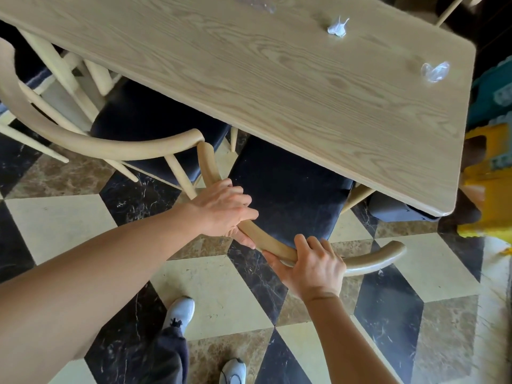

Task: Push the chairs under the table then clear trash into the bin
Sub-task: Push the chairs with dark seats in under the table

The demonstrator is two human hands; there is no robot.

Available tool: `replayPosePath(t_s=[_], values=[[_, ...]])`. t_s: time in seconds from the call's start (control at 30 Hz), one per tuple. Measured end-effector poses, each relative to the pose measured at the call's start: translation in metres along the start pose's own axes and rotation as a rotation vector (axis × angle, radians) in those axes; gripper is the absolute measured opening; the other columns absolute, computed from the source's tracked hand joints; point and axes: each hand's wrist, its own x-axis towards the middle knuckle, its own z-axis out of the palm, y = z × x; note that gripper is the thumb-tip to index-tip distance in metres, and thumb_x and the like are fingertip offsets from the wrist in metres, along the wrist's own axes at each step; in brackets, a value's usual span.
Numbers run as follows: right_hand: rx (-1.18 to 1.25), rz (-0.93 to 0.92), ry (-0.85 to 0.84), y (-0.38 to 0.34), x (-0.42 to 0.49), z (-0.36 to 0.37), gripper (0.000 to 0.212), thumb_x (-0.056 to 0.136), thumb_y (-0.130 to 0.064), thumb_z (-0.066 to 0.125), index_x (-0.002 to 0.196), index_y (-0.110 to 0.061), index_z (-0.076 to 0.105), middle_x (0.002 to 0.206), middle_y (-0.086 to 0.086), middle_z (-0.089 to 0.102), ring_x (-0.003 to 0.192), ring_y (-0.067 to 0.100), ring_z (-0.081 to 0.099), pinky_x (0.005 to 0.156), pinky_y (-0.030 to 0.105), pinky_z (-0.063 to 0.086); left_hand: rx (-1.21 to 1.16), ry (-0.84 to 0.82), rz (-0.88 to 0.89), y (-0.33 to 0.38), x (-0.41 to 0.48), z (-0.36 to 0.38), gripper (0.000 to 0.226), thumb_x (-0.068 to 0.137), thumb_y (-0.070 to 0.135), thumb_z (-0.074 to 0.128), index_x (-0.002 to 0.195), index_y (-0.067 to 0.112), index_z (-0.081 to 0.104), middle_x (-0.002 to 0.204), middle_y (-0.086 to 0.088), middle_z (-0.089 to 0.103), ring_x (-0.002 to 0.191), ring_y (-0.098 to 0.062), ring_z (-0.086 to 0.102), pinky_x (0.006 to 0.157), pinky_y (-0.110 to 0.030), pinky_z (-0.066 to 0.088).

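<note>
Left hand [223, 210], right hand [313, 268] gripping chair back [270, 243] (no writing legible)

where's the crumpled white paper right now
In the head view, the crumpled white paper lies on the table, upper right, near its far edge, up-left of the clear plastic wrapper.

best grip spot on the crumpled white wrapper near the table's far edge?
Pinch the crumpled white wrapper from above, across its bunched main body rather than the thin twisted tail sticking up on its right. It sits loose on the table with open wood all around, so a top-down approach looks clear. Both the left hand and right hand are on the chair backrest now.
</note>
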Motion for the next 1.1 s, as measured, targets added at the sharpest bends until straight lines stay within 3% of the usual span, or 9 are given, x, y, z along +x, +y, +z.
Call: replayPosePath(t_s=[0.1,0.2,0.3,0.43,0.47,0.6,0.73,0.93,1.1], values=[[-0.014,0.047,-0.002,-0.005,-0.002,0.001,0.070,0.081,-0.086,0.044,0.073,-0.018,0.058,0.062,-0.001,0.054,0.059,0.026,0.053,0.052,0.031,0.046,0.006,0.047,0.032,-0.003,0.001,0.005,0.051,0.091,0.074,0.046,0.090,0.024,0.058,0.079,0.007,0.047,0.075,-0.019,0.049,0.070,-0.037,0.037],[-0.027,0.077,-0.008,-0.007,-0.004,0.001,0.070,0.081,-0.085,0.046,0.073,-0.016,0.057,0.062,0.001,0.055,0.059,0.030,0.054,0.055,0.037,0.048,0.002,0.046,0.042,-0.003,0.001,0.001,0.069,0.085,0.086,0.027,0.086,0.024,0.057,0.078,0.006,0.050,0.073,-0.020,0.046,0.069,-0.037,0.036],[-0.055,0.075,-0.011,-0.009,-0.006,0.001,0.066,0.079,-0.081,0.052,0.074,-0.016,0.059,0.065,0.001,0.059,0.062,0.031,0.056,0.061,0.039,0.050,-0.022,-0.006,0.024,-0.003,0.000,-0.004,0.067,0.085,0.083,0.023,0.090,0.025,0.056,0.085,0.005,0.053,0.079,-0.020,0.044,0.077,-0.038,0.038],[-0.086,0.096,-0.061,-0.010,-0.006,-0.003,0.067,0.078,-0.082,0.046,0.078,-0.016,0.060,0.069,0.001,0.063,0.065,0.029,0.058,0.066,0.039,0.048,-0.054,0.015,0.029,-0.001,-0.001,-0.002,0.029,0.099,0.052,0.046,0.094,0.026,0.057,0.092,0.004,0.058,0.084,-0.020,0.045,0.077,-0.037,0.033],[-0.091,0.104,-0.072,-0.010,-0.006,-0.004,0.068,0.078,-0.082,0.043,0.079,-0.017,0.061,0.070,0.000,0.064,0.065,0.028,0.058,0.066,0.039,0.049,-0.061,0.004,0.031,-0.001,-0.001,-0.003,0.029,0.099,0.051,0.044,0.095,0.026,0.057,0.092,0.004,0.058,0.085,-0.020,0.047,0.078,-0.038,0.033],[-0.117,0.111,-0.088,-0.014,-0.007,-0.006,0.071,0.078,-0.084,0.039,0.080,-0.016,0.062,0.070,-0.001,0.063,0.066,0.027,0.058,0.066,0.038,0.048,-0.105,-0.031,0.047,-0.002,-0.001,-0.008,0.078,0.078,0.067,0.002,0.096,0.020,0.062,0.092,-0.001,0.058,0.087,-0.024,0.050,0.079,-0.040,0.034],[-0.095,0.109,-0.086,-0.014,-0.006,-0.006,0.069,0.080,-0.082,0.044,0.080,-0.016,0.064,0.073,0.000,0.066,0.068,0.028,0.059,0.066,0.038,0.046,-0.154,-0.016,0.060,-0.005,0.000,-0.004,0.081,0.076,0.070,0.003,0.093,0.019,0.062,0.089,-0.003,0.057,0.084,-0.027,0.051,0.080,-0.043,0.038],[-0.063,0.069,-0.104,-0.009,0.002,-0.005,0.076,0.083,-0.087,0.034,0.077,-0.018,0.064,0.071,-0.001,0.063,0.068,0.028,0.059,0.064,0.038,0.045,-0.145,0.196,0.137,-0.012,0.003,0.014,0.066,0.087,0.075,0.025,0.077,0.020,0.060,0.072,0.000,0.052,0.066,-0.023,0.045,0.064,-0.035,0.027],[-0.067,0.074,-0.153,-0.008,0.003,-0.005,0.077,0.083,-0.088,0.032,0.078,-0.017,0.064,0.072,0.000,0.062,0.068,0.028,0.058,0.063,0.038,0.047,-0.105,0.147,0.131,-0.012,0.005,0.012,0.073,0.086,0.085,0.026,0.081,0.021,0.060,0.075,0.001,0.052,0.068,-0.019,0.035,0.064,-0.035,0.030]])
